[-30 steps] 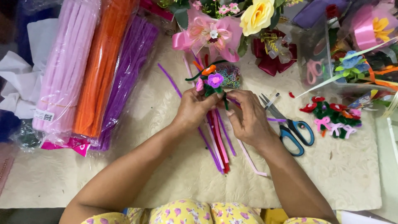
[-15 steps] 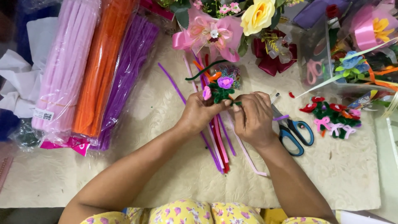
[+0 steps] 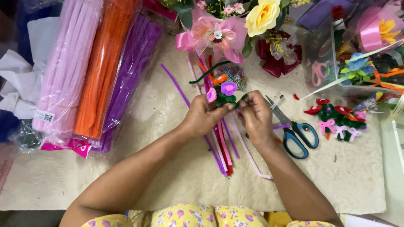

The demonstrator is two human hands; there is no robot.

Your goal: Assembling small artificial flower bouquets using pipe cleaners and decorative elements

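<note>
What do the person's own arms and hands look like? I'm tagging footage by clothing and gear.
Both forearms are bare: no long sleeves, gloves, watch or bracelets show. The left hand and right hand show no rings that I can make out. At the bottom edge the person wears a yellow garment printed with small pink and purple flowers.

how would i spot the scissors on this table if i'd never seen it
Start at the two hands in the middle of the cream table mat. Just right of the right hand lie the scissors, the only tool with blue handles, blades pointing up-left.
</note>
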